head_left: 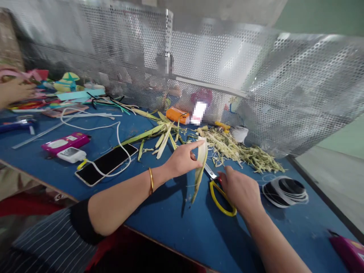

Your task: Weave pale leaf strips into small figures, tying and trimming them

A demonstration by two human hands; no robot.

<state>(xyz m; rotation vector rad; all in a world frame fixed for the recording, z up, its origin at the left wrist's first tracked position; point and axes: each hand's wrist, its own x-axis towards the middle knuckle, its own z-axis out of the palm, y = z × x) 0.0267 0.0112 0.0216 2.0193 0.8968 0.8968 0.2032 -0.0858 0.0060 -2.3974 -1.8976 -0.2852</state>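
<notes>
Head view: hands hold leaf, scissors; line wraps spool.

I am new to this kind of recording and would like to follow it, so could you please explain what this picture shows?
Certainly. There is no machine here: a person works with two bare hands. The single picture comes from a camera worn on the head, looking forward and down.

The left hand pinches a pale leaf strip between thumb and finger. The right hand holds scissors with yellow handles, the blades close to the strip; whether they touch it is hard to tell.

On the blue table lie more leaf strips, a heap of shreds, a dark-screened phone and a spool of pale line. At the left edge is another person's hand.
</notes>
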